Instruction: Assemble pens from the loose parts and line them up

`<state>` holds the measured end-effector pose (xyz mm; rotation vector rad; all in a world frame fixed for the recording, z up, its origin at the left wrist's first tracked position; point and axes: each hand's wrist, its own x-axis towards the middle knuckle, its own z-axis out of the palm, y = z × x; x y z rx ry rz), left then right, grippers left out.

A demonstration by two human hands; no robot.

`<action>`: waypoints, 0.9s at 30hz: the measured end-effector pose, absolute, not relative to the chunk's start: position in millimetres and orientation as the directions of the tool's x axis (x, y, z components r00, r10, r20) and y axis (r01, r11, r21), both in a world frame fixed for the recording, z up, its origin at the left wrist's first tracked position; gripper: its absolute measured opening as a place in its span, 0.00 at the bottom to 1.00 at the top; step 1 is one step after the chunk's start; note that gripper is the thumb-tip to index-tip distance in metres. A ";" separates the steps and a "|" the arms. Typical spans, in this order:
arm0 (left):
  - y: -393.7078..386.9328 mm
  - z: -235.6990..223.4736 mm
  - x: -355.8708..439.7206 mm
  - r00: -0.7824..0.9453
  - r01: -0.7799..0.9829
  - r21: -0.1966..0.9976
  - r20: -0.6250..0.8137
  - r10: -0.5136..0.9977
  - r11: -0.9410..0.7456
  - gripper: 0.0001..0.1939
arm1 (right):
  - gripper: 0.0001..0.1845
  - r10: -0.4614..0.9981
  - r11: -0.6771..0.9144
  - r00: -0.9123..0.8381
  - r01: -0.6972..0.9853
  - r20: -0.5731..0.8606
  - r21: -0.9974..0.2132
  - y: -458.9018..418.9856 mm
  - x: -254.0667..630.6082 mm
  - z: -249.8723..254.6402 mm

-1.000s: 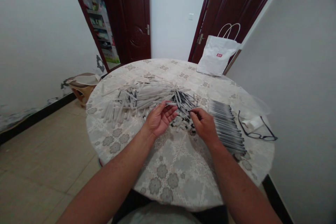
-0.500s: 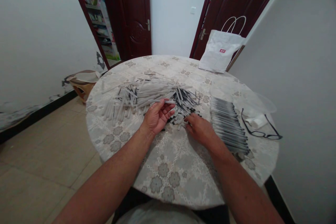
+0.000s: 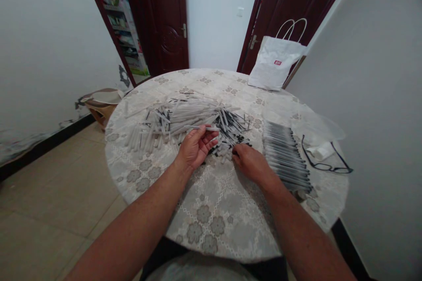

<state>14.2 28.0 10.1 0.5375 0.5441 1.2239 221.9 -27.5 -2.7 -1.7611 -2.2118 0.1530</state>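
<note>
Left hand (image 3: 195, 147): one, palm turned up, pale tube (image 3: 212, 129) pinched between thumb and fingers, lying crosswise above the near side of the heap.

Pale tube: one, slim, straight; judged light, fairly stiff and smooth enough to roll — best taken mid-length by a light pinch, ends left free. Squeezed hard or bent, it might crack.

Right hand (image 3: 249, 160): one, fingers bunched down at the edge of the small pieces (image 3: 224, 153); whether a piece is grasped, cannot tell.

Small pieces: many, white and black, short, loose on the patterned tablecloth (image 3: 211, 210), between the hands; likely fiddly, suited to fingertips.

Loose tubes (image 3: 189, 114): a large pile beyond the left hand, with thin dark sticks (image 3: 234, 124) beside it.

Dark-tipped tubes (image 3: 286, 156): a row, side by side, right of the right hand.

Glasses (image 3: 325, 167): one pair, black, beyond that row.
</note>
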 end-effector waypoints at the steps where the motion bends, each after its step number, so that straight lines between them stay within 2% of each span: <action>1: 27.5 9.9 14.7 0.251 -0.714 0.653 -0.098 0.963 0.253 0.09 | 0.06 0.957 0.251 -0.177 0.904 0.230 -0.347 -26.6 221.1 -2.6; 4: 25.1 9.1 16.8 0.277 -0.691 0.673 -0.091 0.956 0.264 0.09 | 0.07 0.928 0.272 -0.021 0.720 0.372 -0.639 -24.7 215.6 -0.3; 7: 21.6 9.0 19.7 0.327 -0.651 0.705 -0.072 0.942 0.280 0.10 | 0.11 0.930 0.254 0.146 0.413 0.338 -0.875 -24.7 206.8 1.7; 9: 19.2 9.0 21.4 0.357 -0.627 0.726 -0.057 0.932 0.284 0.11 | 0.13 0.939 0.244 0.181 0.244 0.291 -0.939 -25.0 201.2 1.7; 11: 17.5 8.7 22.7 0.372 -0.613 0.736 -0.050 0.927 0.286 0.12 | 0.14 0.943 0.241 0.197 0.150 0.268 -0.959 -25.0 197.5 1.2; 15: 16.8 7.3 24.0 0.376 -0.608 0.741 -0.048 0.925 0.286 0.12 | 0.14 0.942 0.240 0.217 0.090 0.255 -0.967 -24.2 195.9 0.7; 27: 15.6 7.7 23.8 0.379 -0.595 0.755 -0.038 0.925 0.275 0.13 | 0.14 0.943 0.222 0.215 0.169 0.256 -0.960 -24.4 196.7 -0.4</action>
